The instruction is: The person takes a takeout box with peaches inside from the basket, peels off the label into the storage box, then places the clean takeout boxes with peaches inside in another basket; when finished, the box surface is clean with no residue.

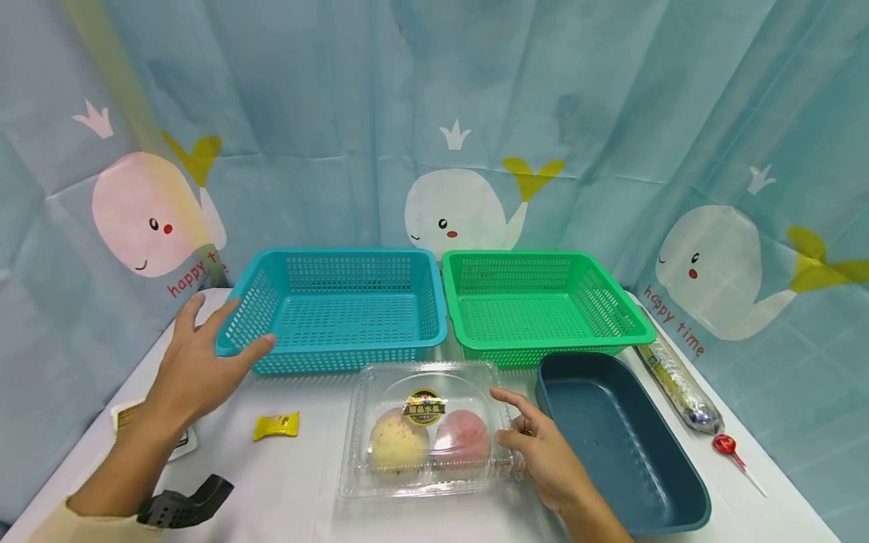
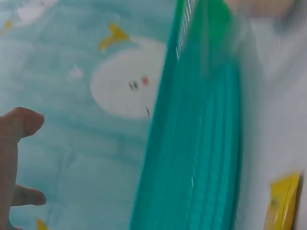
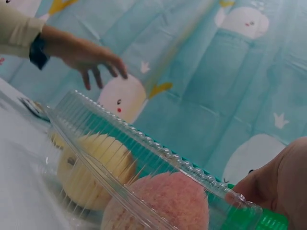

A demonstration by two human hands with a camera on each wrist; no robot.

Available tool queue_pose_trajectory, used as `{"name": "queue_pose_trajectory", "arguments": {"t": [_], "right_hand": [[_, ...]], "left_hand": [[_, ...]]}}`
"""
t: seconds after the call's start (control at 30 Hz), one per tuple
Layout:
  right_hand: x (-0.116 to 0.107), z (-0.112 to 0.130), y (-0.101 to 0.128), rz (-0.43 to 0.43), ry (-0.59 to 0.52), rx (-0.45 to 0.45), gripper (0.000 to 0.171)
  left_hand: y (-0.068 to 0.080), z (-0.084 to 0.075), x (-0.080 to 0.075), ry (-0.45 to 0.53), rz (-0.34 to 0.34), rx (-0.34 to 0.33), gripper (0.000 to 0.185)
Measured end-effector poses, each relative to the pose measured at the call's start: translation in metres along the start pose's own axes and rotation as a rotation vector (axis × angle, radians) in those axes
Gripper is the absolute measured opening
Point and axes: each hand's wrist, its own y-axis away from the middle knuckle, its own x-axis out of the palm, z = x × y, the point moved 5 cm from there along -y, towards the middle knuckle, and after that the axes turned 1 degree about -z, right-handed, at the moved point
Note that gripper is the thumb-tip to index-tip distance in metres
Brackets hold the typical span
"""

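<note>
My right hand grips the right edge of a clear plastic fruit box. Under its lid sit a yellowish, peach-like fruit and a pink one; the right wrist view shows both fruits through the ribbed side. A black and gold label is stuck on the lid. My left hand is raised with spread fingers beside the left end of the blue basket and holds nothing. On the table near it lies a small yellow wrapped packet.
Beside the blue basket stands a green basket. A dark blue tub is right of my right hand. Farther right lie a long wrapped item and a red lollipop. A flat packet is partly behind my left forearm. Curtains hang behind.
</note>
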Motion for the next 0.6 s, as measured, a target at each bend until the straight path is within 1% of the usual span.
{"name": "queue_pose_trajectory", "arguments": {"t": [0.1, 0.17, 0.33, 0.47, 0.6], "right_hand": [[0.0, 0.0, 0.001, -0.001, 0.015, -0.01, 0.055], [0.0, 0.0, 0.001, -0.004, 0.017, -0.017, 0.056], [0.001, 0.001, 0.001, -0.016, 0.014, -0.022, 0.056], [0.001, 0.001, 0.002, -0.023, 0.012, -0.024, 0.057], [0.0, 0.001, 0.002, -0.028, 0.009, -0.022, 0.058]], "left_hand": [[0.015, -0.018, -0.003, 0.084, -0.015, 0.038, 0.08], [0.023, -0.027, -0.004, 0.149, -0.016, 0.062, 0.08], [0.039, -0.041, -0.001, 0.278, 0.002, 0.1, 0.081], [0.049, -0.048, 0.007, 0.346, 0.03, 0.124, 0.079], [0.056, -0.055, 0.023, 0.375, 0.079, 0.126, 0.077]]}}
